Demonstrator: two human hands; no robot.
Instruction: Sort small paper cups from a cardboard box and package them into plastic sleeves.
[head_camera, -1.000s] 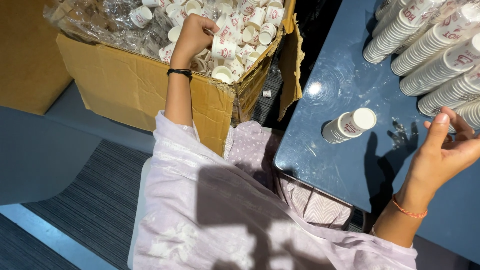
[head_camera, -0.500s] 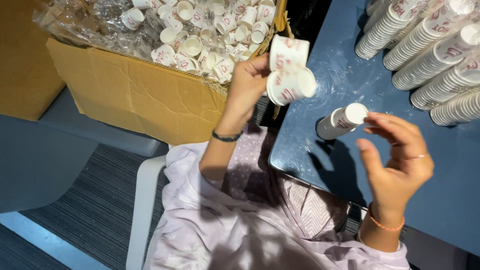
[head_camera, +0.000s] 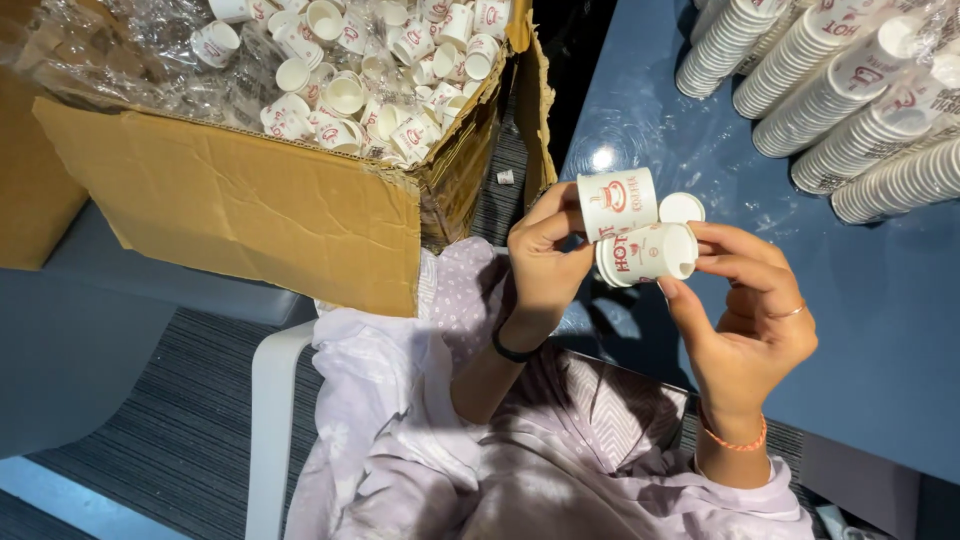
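On my left I see the big brown cardboard box (head_camera: 250, 200), its top open and heaped with loose small white paper cups with red print (head_camera: 345, 95) among crumpled clear plastic wrap (head_camera: 120, 60). That heap looks large, so I judge most of the sorting still lies ahead.

Moving right, my left hand (head_camera: 545, 255) pinches a white paper cup with a red emblem (head_camera: 617, 203) between thumb and fingertips. This cup stands roughly upright, its long axis near vertical in the view; I cannot tell which end is the mouth.

Just below and touching it, my right hand (head_camera: 745, 310) pinches a short nested stack of the same white cups (head_camera: 648, 254), thumb beneath and fingers over the top. The stack lies on its side, long axis running left to right, open mouth facing right. Both are held in the air over the near edge of the dark blue table (head_camera: 880, 330).

At far right, long finished rows of stacked white cups (head_camera: 850, 100) lie on the table; that part is done.
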